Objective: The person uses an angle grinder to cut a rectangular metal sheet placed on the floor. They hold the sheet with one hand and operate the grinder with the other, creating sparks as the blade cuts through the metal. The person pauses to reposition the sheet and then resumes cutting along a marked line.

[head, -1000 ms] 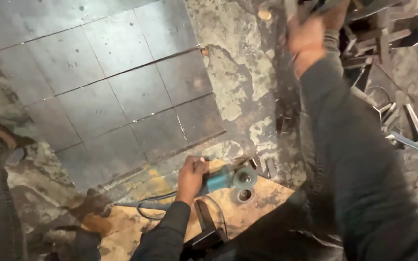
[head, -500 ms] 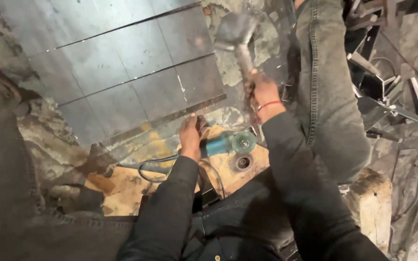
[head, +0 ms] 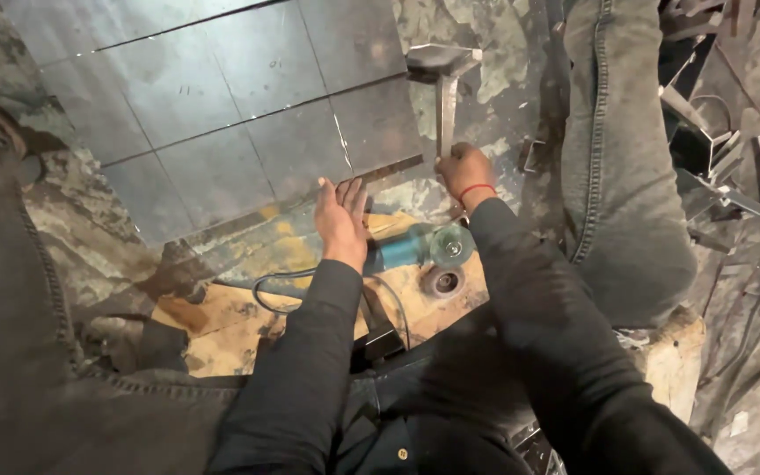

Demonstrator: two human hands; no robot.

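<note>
The left hand lies flat, palm down and fingers together, pointing away from the person, its fingertips resting on the near edge of a dark grey metal sheet scored into rectangles. Its black sleeve runs back toward the near edge of the scene. The right hand is closed in a fist around the lower end of a steel handle, holding a metal hammer upright, its flat head over the sheet's right corner; a red band circles the wrist. Just near the two hands, between them, a teal angle grinder lies on a worn wooden board, a loose disc beside it, its dark cable looping left. A leg in grey jeans stands at the right. The palm hides what lies under the left hand. The scrap metal at the far right is cluttered and hard to make out, and the person at left is cut off.
</note>
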